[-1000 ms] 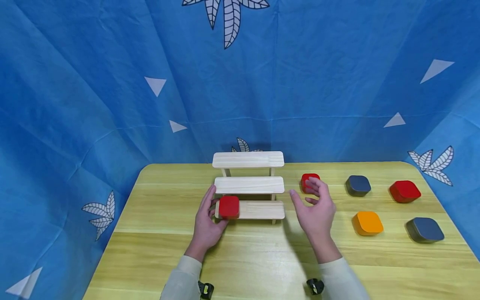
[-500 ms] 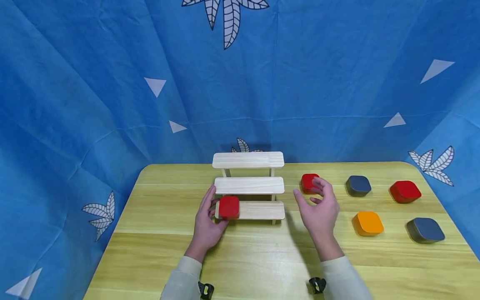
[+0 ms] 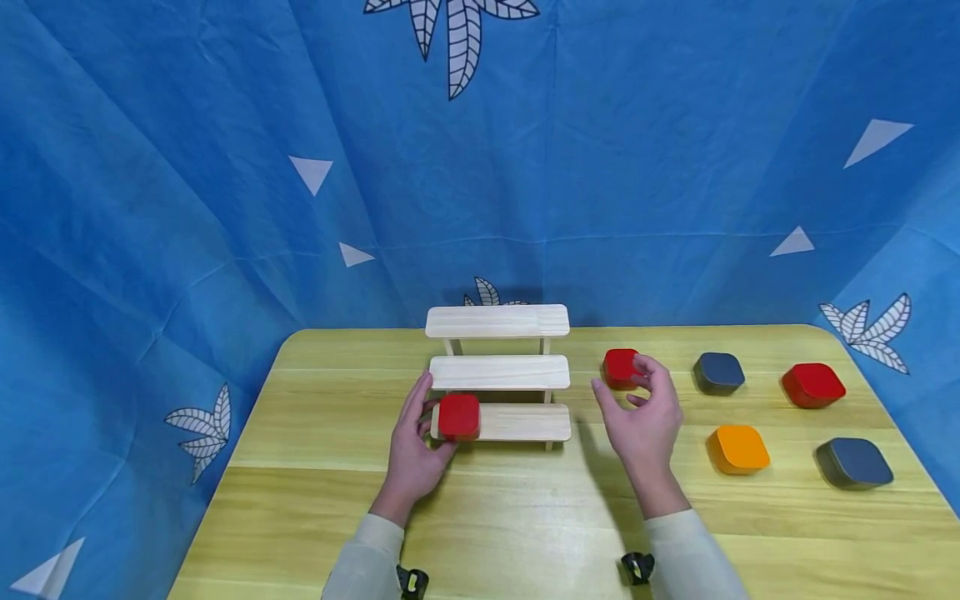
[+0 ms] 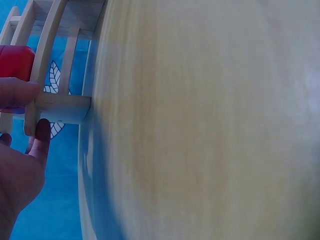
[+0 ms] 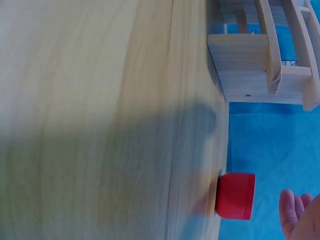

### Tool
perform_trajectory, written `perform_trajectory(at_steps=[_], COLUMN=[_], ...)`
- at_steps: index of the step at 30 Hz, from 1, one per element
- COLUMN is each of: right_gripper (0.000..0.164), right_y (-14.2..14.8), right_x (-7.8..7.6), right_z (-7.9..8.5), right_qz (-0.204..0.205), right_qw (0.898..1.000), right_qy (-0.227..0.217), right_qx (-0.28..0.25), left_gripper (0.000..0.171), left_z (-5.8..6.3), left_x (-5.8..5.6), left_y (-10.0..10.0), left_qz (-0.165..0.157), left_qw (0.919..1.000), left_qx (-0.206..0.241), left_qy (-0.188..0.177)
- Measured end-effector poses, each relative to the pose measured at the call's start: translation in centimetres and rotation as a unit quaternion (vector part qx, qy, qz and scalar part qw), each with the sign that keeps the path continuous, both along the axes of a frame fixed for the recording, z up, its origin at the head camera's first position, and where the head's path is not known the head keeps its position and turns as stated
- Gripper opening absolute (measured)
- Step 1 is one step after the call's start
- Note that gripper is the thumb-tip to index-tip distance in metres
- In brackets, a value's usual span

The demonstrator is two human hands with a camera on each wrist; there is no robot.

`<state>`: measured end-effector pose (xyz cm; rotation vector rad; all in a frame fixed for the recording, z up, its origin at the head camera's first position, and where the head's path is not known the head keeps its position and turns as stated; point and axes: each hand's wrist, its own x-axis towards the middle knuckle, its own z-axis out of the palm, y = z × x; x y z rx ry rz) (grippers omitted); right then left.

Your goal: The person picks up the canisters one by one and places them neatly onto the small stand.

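A small red box [image 3: 459, 417] with rounded corners stands at the left end of the lowest shelf on the three-step wooden rack [image 3: 498, 372]. My left hand [image 3: 417, 454] grips this box, thumb across its front and other fingers at its left and behind; in the left wrist view the thumb [image 4: 20, 92] overlaps it and another fingertip is right at the shelf end. Right of the rack, my right hand [image 3: 647, 421] hovers with fingers loosely bent, holding nothing. Its fingertips overlap a second red box [image 3: 619, 368] in the head view, but the right wrist view shows a gap.
Further right on the wooden table [image 3: 315, 483] are two dark blue boxes [image 3: 718, 373], an orange box [image 3: 738, 449] and another red box [image 3: 813, 385]. A blue cloth [image 3: 225, 167] with leaf prints hangs behind the table. The rack's two upper shelves are bare.
My right hand has shifted slightly right, away from the rack, its fingers still loosely bent. The left hand and its red box have stayed in place.
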<state>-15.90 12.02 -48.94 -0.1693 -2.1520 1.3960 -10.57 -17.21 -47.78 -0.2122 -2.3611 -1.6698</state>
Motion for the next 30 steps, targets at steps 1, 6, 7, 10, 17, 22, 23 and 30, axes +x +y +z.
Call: perform_trajectory(at_steps=[1,6,7,10,17,22,23,30], right_gripper=[0.061,0.061,0.061,0.061,0.063,0.064,0.064,0.066], right_y=[0.1,0.3,0.3,0.4,0.5,0.6,0.6,0.8], right_x=[-0.1,-0.4,-0.5,-0.6,-0.8,-0.9,-1.0,-1.2], right_z=[-0.1,-0.5,-0.5,-0.7,-1.0,-1.1,-1.1,-1.3], right_qz=[-0.002,-0.008,-0.009,-0.013,-0.021,-0.026,-0.027,-0.03], right_qw=[1.0,1.0,1.0,1.0,0.999,0.999,0.999,0.999], right_qy=[-0.001,-0.008,-0.009,-0.012,-0.022,-0.024,-0.024,-0.036], right_qx=[0.002,0.011,0.012,0.015,0.018,0.022,0.023,0.023], left_gripper=[0.095,0.095,0.094,0.094,0.093,0.093,0.093,0.092], left_z=[0.0,0.1,0.1,0.1,0.1,0.0,0.0,0.0], left_x=[0.0,0.1,0.1,0.1,0.1,0.0,0.0,0.0], left_y=[0.0,0.0,0.0,0.0,0.1,0.0,0.0,0.0], left_qz=[0.0,0.001,0.0,0.0,0.002,0.002,0.002,0.002], left_qw=[1.0,1.0,1.0,1.0,1.0,1.0,1.0,1.0], left_qx=[0.0,0.002,0.003,0.004,0.003,0.002,0.001,0.001], left_qy=[0.0,-0.001,0.0,0.001,0.0,0.004,0.004,0.006])
